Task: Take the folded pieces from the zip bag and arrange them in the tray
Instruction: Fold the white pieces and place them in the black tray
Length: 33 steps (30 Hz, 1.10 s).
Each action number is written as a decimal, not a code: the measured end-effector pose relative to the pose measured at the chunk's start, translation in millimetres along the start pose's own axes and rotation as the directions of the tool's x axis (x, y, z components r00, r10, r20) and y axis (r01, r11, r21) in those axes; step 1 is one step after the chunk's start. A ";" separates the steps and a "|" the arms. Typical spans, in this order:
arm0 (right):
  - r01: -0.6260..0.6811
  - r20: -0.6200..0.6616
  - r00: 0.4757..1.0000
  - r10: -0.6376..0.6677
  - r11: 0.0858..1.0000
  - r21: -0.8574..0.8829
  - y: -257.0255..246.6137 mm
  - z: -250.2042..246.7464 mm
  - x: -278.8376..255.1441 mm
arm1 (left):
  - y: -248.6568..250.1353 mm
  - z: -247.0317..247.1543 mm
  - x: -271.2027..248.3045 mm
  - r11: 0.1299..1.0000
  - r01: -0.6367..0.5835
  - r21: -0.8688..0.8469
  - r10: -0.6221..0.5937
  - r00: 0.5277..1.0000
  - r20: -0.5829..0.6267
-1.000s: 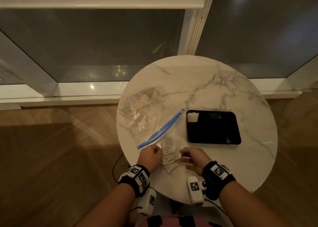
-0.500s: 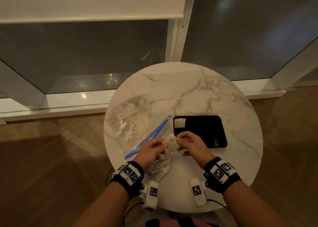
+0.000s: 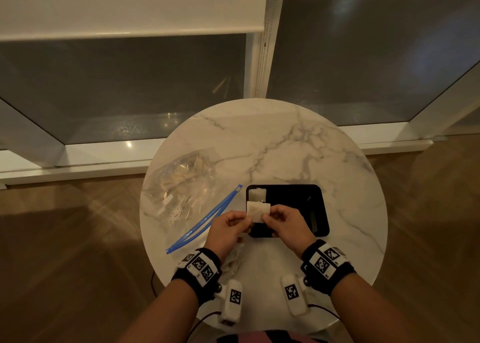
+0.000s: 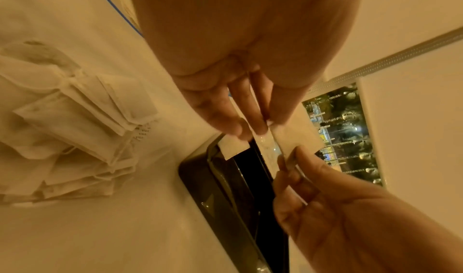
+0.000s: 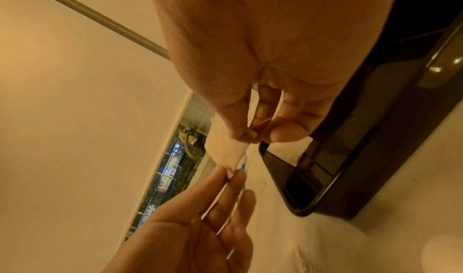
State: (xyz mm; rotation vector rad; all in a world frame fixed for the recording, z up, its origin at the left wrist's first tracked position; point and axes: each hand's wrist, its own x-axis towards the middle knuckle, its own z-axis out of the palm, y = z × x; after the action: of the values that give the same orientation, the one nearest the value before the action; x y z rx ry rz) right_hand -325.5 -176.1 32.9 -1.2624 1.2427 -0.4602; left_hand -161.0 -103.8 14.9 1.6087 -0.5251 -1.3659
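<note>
Both hands are raised together above the near left corner of the black tray (image 3: 298, 199), and each one pinches an edge of the same folded piece (image 3: 257, 211): the left hand (image 3: 228, 228) holds its left edge between thumb and fingers, and the right hand (image 3: 284, 224) holds its right edge in the same way. The piece is thin and light, and it hangs in the air, touching neither the tray nor the bench (image 3: 285, 147). One placed piece (image 3: 257, 195) already lies in the far left corner of the tray, just beyond the held one. I think the main risk is that the two hands pull in opposite directions and the fold opens, because such a soft piece has little stiffness. If one hand lets go too early, the piece may swing or drop on the tray rim and not lie flat. If it comes down too far forward, it may overlap the placed piece or push it out of its corner. The pile of loose pieces (image 4: 70, 130) rests on the bench under the left wrist, so a low movement of that arm could scatter it. The zip bag (image 3: 181, 186) lies well to the left with more pieces inside, and its blue zip strip (image 3: 205, 221) is close to the left hand and could be dragged.
</note>
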 end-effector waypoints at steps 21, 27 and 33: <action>-0.168 0.018 0.981 0.192 0.900 -0.403 37.2 -10.2 106.6 | -37.2 27.4 28.5 0.935 0.071 0.347 0.045 0.948 -0.316; -0.170 -0.006 0.983 0.182 0.905 -0.391 44.0 -11.4 114.0 | -38.5 27.7 27.2 0.926 0.048 0.375 0.076 0.948 -0.310; -0.196 -0.080 0.981 0.179 0.904 -0.381 48.4 -8.3 121.8 | -39.7 28.8 27.2 0.924 0.053 0.378 0.074 0.946 -0.314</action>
State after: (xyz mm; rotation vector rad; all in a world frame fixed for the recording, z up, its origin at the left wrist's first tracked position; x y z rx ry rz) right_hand -307.9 -265.6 -61.6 -1.4487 1.5269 -0.0996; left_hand -189.2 -117.3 -31.6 2.0970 -0.6245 -0.9967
